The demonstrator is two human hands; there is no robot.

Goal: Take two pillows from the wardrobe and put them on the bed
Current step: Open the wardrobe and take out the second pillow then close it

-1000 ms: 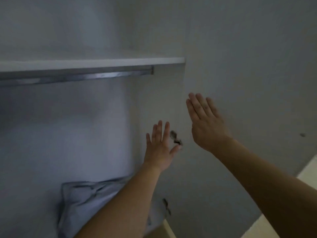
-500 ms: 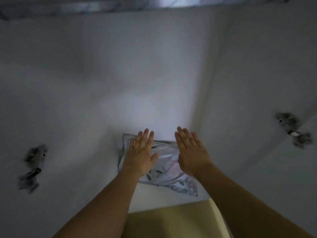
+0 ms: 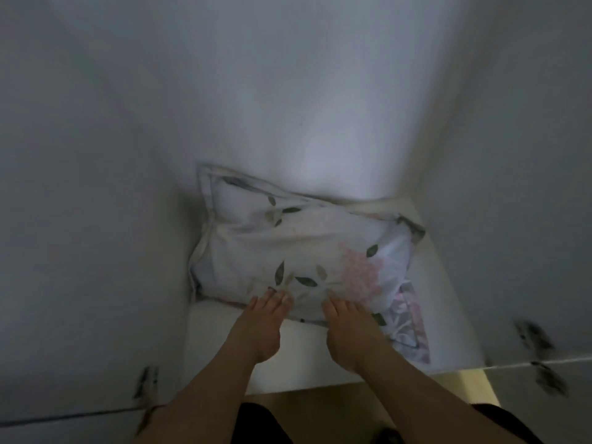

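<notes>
Left hand [image 3: 260, 325]: reaches the near edge of the white leaf-and-pink-flower fabric pillow [image 3: 298, 254]; whether the fingertips grip cannot be told.
Right hand [image 3: 350, 328]: the same.
Change: half a second ago both hovered flat above; pickup is starting.
Count: one pillow plainly, a second patterned cloth [image 3: 408, 322] beneath, on the white wardrobe floor [image 3: 217, 341].

Home bedroom: white wardrobe interior [image 3: 288, 91], floral pillow [image 3: 304, 261] on bottom shelf, door hinges [image 3: 541, 357].
</notes>
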